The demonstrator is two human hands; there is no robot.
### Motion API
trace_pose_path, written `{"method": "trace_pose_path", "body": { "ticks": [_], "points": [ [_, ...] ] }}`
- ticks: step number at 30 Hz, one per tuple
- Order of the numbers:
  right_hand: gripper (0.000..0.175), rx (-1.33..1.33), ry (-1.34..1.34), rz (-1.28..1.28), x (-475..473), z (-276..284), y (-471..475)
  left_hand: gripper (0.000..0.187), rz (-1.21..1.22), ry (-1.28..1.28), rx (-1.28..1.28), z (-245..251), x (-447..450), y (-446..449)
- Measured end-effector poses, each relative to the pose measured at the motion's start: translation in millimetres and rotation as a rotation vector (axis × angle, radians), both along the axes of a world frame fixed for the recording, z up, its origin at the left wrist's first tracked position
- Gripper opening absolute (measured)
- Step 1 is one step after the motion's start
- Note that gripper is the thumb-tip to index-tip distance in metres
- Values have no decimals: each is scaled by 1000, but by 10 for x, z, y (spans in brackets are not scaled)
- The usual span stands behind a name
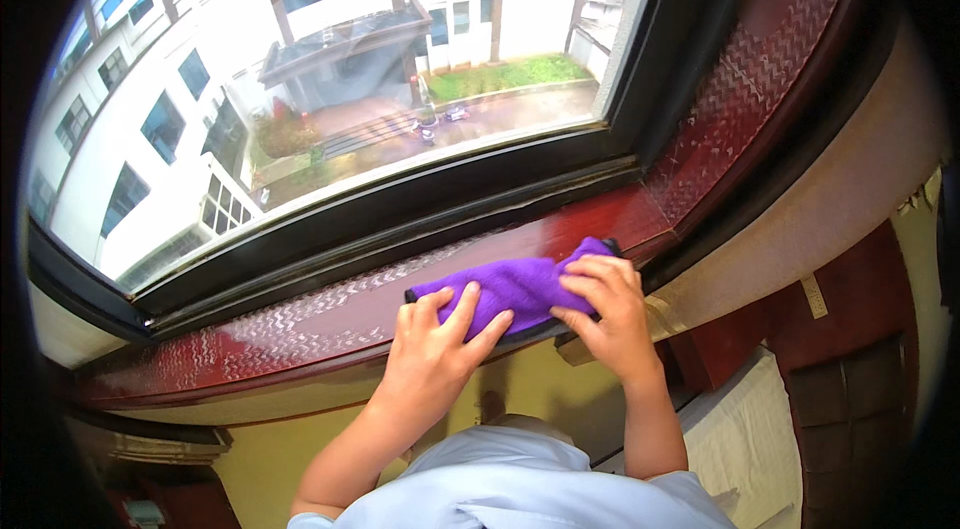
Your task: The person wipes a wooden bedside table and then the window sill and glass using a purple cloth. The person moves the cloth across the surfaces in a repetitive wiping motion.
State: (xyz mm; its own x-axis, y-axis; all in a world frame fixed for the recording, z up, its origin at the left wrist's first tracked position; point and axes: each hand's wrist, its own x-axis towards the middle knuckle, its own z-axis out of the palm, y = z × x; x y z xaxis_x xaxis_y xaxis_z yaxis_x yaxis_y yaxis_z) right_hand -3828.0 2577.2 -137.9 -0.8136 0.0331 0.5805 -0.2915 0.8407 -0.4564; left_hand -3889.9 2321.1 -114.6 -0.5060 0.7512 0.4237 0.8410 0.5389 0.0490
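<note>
A folded purple cloth with dark edging (517, 292) lies along the dark red window sill (360, 319). On the cloth's left part rest the spread fingers of my left hand (442, 337). My right hand (611, 311) has its fingers curled over the bunched right end, with the thumb at the near edge. Pale zigzag wet marks or streaks show on the sill to the left of the cloth. Whether the left fingers pinch the fabric or only press on it is hard to see.
Beyond the sill stands a black-framed window (405, 191) with a building outside. The sill's side trim (750, 93), also streaked, rises at the right. Below right are a bed with a white cover (739, 439) and a dark padded headboard (855, 394).
</note>
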Motion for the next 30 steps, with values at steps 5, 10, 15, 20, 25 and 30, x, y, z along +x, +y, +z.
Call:
{"method": "trace_pose_path", "body": {
  "ticks": [5,10,15,20,25,30],
  "points": [
    [40,-11,270,-136,-245,164,192,52,-90,76,169,298,-248,322],
    [47,257,58,-457,-860,183,581,55,-16,162,106,238,-775,1039],
    [59,217,21,-357,-994,43,680,64,40,90,39,99,-711,966],
    [58,235,87,-336,-987,64,848,60,88,40,41,142,-714,1108],
    [35,170,70,-238,-1008,204,837,42,54,155,47,109,-741,1296],
    [26,56,293,-213,-752,262,836,45,-52,26,161,52,-605,1215]
  ]
}}
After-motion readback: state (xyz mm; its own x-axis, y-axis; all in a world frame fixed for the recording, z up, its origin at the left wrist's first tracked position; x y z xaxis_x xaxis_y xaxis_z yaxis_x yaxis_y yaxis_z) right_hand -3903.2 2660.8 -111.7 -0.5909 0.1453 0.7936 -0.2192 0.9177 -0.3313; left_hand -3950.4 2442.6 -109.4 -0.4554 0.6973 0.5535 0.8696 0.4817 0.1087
